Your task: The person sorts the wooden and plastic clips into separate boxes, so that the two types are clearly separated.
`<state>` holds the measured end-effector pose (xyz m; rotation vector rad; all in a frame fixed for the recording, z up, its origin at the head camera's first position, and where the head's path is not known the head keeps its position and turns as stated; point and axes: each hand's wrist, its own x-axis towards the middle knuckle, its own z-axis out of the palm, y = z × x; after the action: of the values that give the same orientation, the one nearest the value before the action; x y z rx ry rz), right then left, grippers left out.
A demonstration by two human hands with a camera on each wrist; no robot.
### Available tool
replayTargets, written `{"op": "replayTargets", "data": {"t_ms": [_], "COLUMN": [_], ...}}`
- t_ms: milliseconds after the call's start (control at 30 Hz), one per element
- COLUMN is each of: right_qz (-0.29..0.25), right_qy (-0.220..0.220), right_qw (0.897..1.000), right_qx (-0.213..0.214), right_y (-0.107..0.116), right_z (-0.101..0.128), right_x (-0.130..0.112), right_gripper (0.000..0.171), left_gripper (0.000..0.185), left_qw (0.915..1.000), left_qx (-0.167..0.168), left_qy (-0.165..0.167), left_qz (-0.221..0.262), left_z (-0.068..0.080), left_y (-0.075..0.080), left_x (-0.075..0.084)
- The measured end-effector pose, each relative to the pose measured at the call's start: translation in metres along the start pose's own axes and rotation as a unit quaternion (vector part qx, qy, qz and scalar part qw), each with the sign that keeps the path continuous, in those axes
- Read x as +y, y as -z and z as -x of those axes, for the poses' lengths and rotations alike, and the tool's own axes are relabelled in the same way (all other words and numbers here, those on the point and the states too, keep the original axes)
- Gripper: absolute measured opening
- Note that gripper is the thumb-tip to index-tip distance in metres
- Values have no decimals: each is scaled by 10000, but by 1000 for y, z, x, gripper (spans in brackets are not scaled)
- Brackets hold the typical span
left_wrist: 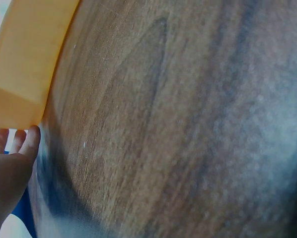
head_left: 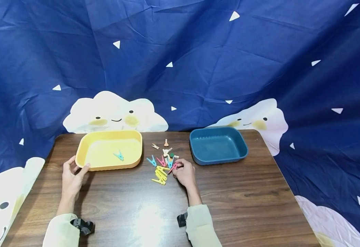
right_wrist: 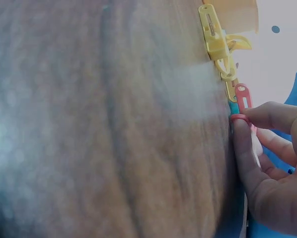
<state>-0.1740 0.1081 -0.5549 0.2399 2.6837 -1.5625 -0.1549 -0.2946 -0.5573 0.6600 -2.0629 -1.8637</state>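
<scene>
Inside yellow tray [head_left: 87,145], one teal clip [head_left: 118,156]; blue tray [head_left: 243,144] bare.

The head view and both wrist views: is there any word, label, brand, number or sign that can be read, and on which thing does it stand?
None: no readable text in any view.
Yellow rectangular plastic tray: plain, no label.
Dark blue rectangular plastic tray: plain, no label.
Small coloured plastic clothes pegs: no marking can be made out; too small.
Blue fabric backdrop: only white triangles and smiling clouds, no letters.
Brown wooden table: only grain.
</scene>
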Motion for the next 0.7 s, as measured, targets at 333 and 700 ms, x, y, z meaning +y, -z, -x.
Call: {"op": "replayTargets", "data": {"t_ms": [333,700], "right_qz": [-146,-280], "right_qy": [39,161], "right_qw": [9999,9995], "right_qx": [59,50], "right_y": [2,1], "right_z": [0,-1], "right_x": [-2,-11], "right_gripper": [34,35], "left_gripper": [72,72], "left_qw": [9999,9999], "left_qx": [-16,-79], "left_qy": [22,-15], "left_qz": [127,149], "left_z": [0,3], "left_y": [-1,0], "left_x": [1,3]}}
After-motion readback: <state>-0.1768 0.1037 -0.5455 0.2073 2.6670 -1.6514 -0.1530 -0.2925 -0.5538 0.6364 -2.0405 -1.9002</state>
